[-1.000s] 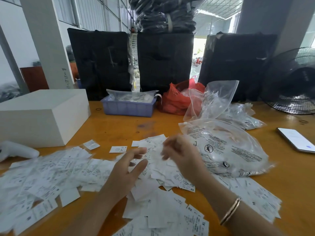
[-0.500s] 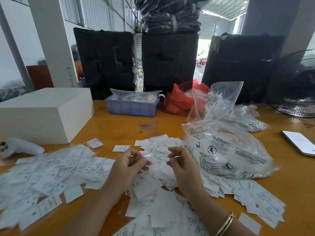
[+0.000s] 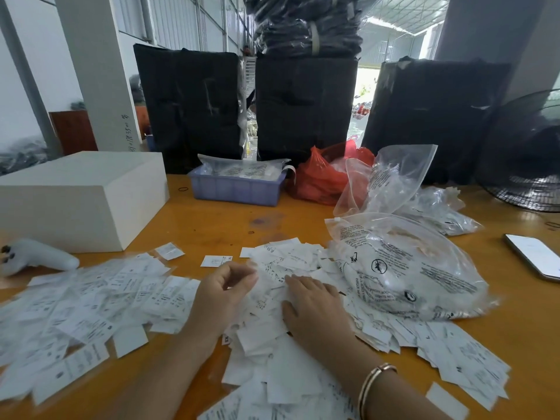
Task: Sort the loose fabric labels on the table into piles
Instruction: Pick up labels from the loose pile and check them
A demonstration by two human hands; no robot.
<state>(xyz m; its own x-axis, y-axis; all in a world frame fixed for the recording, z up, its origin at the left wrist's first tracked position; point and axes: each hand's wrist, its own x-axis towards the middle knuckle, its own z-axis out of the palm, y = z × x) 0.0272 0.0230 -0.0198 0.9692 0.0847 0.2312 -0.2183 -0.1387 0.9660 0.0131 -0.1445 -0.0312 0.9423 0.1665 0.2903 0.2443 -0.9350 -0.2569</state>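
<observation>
From where I watch, the change over the last half second is plain: my right hand (image 3: 315, 307), which had been raised opposite the left with its fingers curled toward a label, has dropped flat onto the middle heap of labels (image 3: 272, 353). Its fingers (image 3: 306, 286) now lie straight and a little spread, pressing down on the white slips, with the printed plastic bag (image 3: 406, 268) just beyond their tips on the outer side.

My left hand (image 3: 224, 295) has stayed lifted just beside the right. Its fingers (image 3: 242, 277) are curled in toward the thumb as if pinching something small, but the spot is blurred and I cannot tell whether a label sits between them.

The labels lie all around both hands. A wide, thin spread (image 3: 91, 307) reaches away on the outer side of the left fingers, the thick heap sits under and behind the right palm, and another loose patch (image 3: 460, 359) trails off behind the right wrist, near the bracelet (image 3: 374, 386). Two single slips (image 3: 169, 250) lie apart on the orange surface (image 3: 212, 219), ahead of the left fingers.

I judge this as the moment between two picks: the right hand pins or fans the heap so the next slip can be singled out, while the left is either carrying one off or coming back empty. No neat piles are visible yet, only loose groupings, so the sorting looks to be at an early stage, with most of the labels still mixed.
</observation>
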